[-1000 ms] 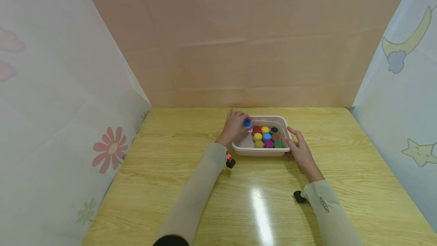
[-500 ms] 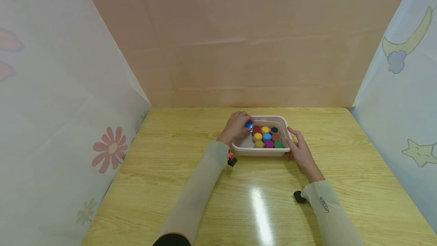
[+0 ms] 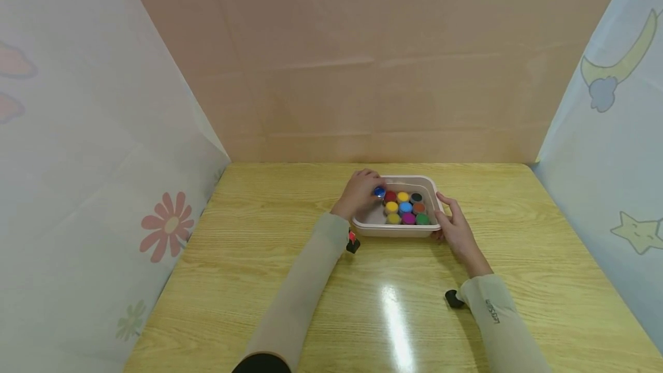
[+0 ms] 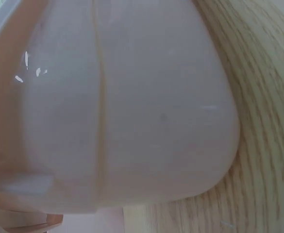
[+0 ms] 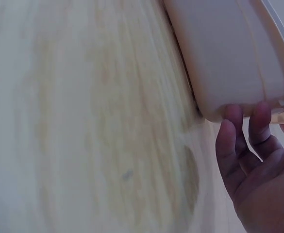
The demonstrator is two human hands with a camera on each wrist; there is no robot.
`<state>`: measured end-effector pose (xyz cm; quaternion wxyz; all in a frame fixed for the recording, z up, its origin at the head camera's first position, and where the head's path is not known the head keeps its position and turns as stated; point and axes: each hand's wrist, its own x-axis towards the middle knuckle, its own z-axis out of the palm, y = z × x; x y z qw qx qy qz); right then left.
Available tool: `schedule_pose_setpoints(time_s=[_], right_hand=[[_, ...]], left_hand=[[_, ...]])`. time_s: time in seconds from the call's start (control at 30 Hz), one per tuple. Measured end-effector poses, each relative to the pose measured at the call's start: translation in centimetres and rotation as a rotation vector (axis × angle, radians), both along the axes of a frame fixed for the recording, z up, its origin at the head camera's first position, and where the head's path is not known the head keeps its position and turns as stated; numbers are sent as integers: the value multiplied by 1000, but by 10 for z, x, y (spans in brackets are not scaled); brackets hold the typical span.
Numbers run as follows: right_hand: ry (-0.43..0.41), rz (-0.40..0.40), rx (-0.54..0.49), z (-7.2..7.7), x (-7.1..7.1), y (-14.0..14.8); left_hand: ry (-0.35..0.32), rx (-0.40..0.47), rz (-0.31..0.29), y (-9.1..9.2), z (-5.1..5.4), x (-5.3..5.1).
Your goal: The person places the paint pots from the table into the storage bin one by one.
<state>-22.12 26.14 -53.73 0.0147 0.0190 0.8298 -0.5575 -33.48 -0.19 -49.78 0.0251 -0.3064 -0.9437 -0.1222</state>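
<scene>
My left hand (image 3: 358, 193) reaches over the left end of a white plastic basin (image 3: 396, 233) and pinches a small paint pot with a blue lid (image 3: 380, 192). This pot is just left of the red-lidded pot (image 3: 390, 197), inside the basin's back left part. My right hand (image 3: 458, 232) holds the basin's right end, its thumb at the rim. In the right wrist view several fingertips of the right hand (image 5: 258, 160) press the basin's outer wall (image 5: 219, 53). Only the basin's outer side (image 4: 156, 107) fills the left wrist view; the left hand is hidden there.
Several more little pots with coloured lids stand in rows in the basin, such as a purple one (image 3: 408, 219) and a green one (image 3: 422, 219). The basin stands on a wood-grain table (image 3: 259, 269). A brown panel (image 3: 373, 73) rises behind the table.
My left hand has moved slightly right and toward me, bringing the blue-lidded pot lower and closer to the red-lidded one. The right hand and the basin stay in place.
</scene>
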Motion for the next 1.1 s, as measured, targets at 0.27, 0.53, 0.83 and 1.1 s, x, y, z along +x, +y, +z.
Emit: schedule_pose_setpoints(time_s=[0.27, 0.53, 0.83, 1.1], right_hand=[[22, 3, 4, 0, -1, 2], [0, -4, -9, -1, -1, 2], [-7, 13, -14, 1, -1, 1], [8, 27, -57, 25, 13, -10]], left_hand=[[20, -71, 10, 2, 1, 1], [22, -108, 9, 2, 1, 2], [46, -134, -8, 2, -2, 0], [23, -135, -3, 2, -1, 2]])
